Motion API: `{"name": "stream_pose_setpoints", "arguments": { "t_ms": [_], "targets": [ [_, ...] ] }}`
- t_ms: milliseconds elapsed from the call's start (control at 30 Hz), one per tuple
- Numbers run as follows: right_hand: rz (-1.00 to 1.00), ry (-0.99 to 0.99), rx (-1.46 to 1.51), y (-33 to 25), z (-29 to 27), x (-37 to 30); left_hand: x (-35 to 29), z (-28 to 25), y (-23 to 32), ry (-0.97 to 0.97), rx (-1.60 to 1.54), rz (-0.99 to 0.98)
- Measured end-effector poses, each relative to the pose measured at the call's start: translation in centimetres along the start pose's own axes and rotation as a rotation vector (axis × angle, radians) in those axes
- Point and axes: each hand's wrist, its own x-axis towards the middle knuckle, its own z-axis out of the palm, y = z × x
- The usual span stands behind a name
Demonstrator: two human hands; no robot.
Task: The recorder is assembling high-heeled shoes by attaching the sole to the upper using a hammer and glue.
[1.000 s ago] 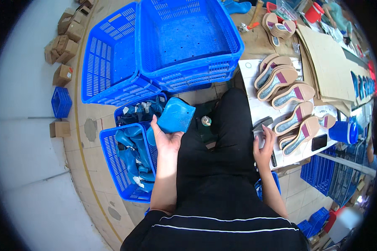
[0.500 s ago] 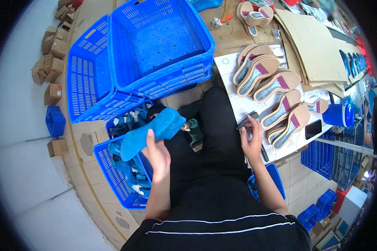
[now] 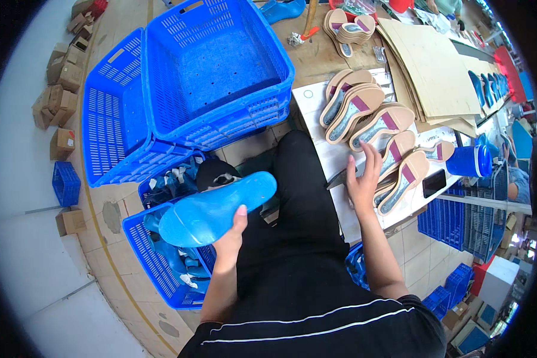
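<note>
My left hand grips a blue shoe last, holding it over my lap with its smooth sole face turned up and the thumb along the near edge. My right hand is open over the white board, fingers stretched and spread toward the piled insoles. Whether its fingertips touch an insole cannot be made out. These insoles are beige with grey and purple patches, lying in several stacks. A dark tool rests on the board just left of my right hand, partly hidden by it.
Large blue crates stand at the left. A lower blue crate beside my left leg holds more lasts. Brown cardboard sheets are piled at the back right, near a blue jug and a black phone.
The last has turned in my left hand, now showing its sole face. My right hand has left the dark tool, moving up toward the insoles with fingers spread.
</note>
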Motion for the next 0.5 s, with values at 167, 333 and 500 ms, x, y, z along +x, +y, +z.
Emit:
{"name": "stream_pose_setpoints", "arguments": {
  "t_ms": [167,333,500],
  "targets": [
    [-0.048,-0.169,-0.409,1.5,-0.2,3.5,2.8,-2.2,-1.4,-0.199,-0.061,0.148],
    [-0.102,-0.260,-0.405,3.8,-0.5,4.4,3.7,-3.7,-3.2,-0.328,-0.345,0.065],
    [-0.087,-0.305,-0.328,4.7,-1.4,4.5,2.7,-3.2,-2.0,-0.312,-0.764,0.000]
  ]
}}
